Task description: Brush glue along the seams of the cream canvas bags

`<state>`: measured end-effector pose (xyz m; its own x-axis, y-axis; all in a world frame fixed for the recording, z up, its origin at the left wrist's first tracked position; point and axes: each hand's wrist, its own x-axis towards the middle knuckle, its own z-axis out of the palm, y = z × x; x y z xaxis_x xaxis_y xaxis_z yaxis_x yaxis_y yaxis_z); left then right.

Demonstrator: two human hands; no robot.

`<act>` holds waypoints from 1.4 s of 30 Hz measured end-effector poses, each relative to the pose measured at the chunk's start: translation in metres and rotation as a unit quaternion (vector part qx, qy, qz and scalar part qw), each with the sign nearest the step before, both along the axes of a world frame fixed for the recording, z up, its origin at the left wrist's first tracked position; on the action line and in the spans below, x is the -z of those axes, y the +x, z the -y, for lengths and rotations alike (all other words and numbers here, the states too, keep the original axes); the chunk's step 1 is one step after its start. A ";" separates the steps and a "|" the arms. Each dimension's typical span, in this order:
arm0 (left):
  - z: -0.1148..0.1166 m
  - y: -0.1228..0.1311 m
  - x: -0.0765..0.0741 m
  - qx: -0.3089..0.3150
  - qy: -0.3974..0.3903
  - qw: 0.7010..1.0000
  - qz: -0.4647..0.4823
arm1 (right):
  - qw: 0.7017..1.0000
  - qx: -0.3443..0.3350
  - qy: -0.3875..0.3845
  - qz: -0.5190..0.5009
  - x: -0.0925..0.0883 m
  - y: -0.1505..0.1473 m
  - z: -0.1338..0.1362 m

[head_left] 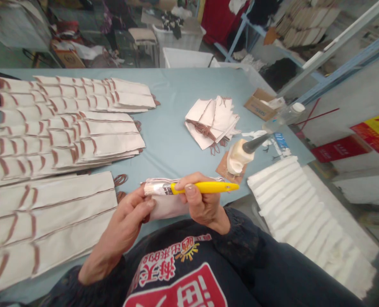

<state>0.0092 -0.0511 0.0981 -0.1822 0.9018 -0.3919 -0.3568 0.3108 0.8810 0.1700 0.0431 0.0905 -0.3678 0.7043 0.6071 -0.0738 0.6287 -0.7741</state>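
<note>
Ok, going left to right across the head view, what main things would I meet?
Rows of brown-trimmed cream fabric pieces, yellow-handled paintbrush, cream container with dark cone-shaped end, overlapping white cloth pieces.

cloth [168, 209] partly hidden, fabric stacks [61, 221] cropped

The person had two hands, one left hand [124, 219] and one right hand [204, 202], with one brush [213, 187] and one pale cloth [168, 208] in them. The surface [167, 113] bore three fanned rows [113, 140], their pieces overlapping too closely to number, one corded pile [205, 111], one cream container [236, 157], one clear bottle [283, 116] and one small box [259, 105]. One white row [304, 221] lay at the right; one stool [142, 35] stood beyond.
</note>
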 end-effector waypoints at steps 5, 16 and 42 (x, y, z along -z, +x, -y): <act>-0.001 -0.002 0.006 0.016 0.007 1.000 -0.013 | 0.993 0.070 0.094 0.029 -0.005 -0.002 -0.007; -0.005 0.001 0.010 -0.014 0.045 0.997 -0.057 | 0.983 0.077 0.150 0.069 -0.016 0.016 -0.007; -0.001 0.005 0.026 0.028 0.247 0.859 -0.448 | 0.965 0.079 -0.208 -0.135 -0.030 0.012 -0.001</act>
